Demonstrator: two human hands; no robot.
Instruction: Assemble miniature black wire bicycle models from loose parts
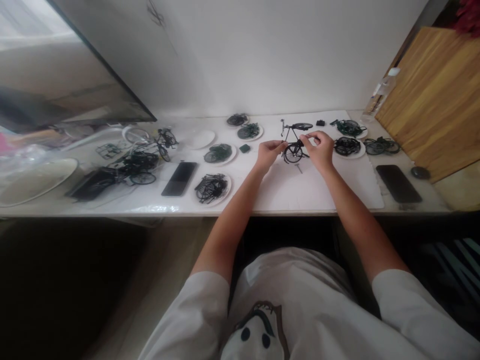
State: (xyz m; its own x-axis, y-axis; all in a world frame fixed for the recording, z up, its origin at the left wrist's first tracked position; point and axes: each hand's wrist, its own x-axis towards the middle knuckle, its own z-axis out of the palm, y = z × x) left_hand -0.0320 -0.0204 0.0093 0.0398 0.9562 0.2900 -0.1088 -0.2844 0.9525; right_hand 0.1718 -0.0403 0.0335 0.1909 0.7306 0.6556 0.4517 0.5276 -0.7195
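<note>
A black miniature bicycle (293, 152) is between my two hands over a white sheet (300, 192) on the table. My left hand (269, 152) pinches it at its left side, near the spoked wheel. On the other side my right hand (319, 148) has thumb and forefinger closed at the frame; exactly which part they grip is too small to make out. Another dark wheel (302, 126) shows just beyond the fingers. Below the bicycle lies a small thin grey piece (298, 168).
White plates of dark bicycle parts (212, 188) flank the sheet on both sides. A phone (180, 178) lies at left, another dark phone (398, 183) at right. Assembled miniature bicycles (140, 165) crowd the left. A plastic bottle (380, 94) leans by a wooden board (431, 100); a monitor (75, 80) stands back left.
</note>
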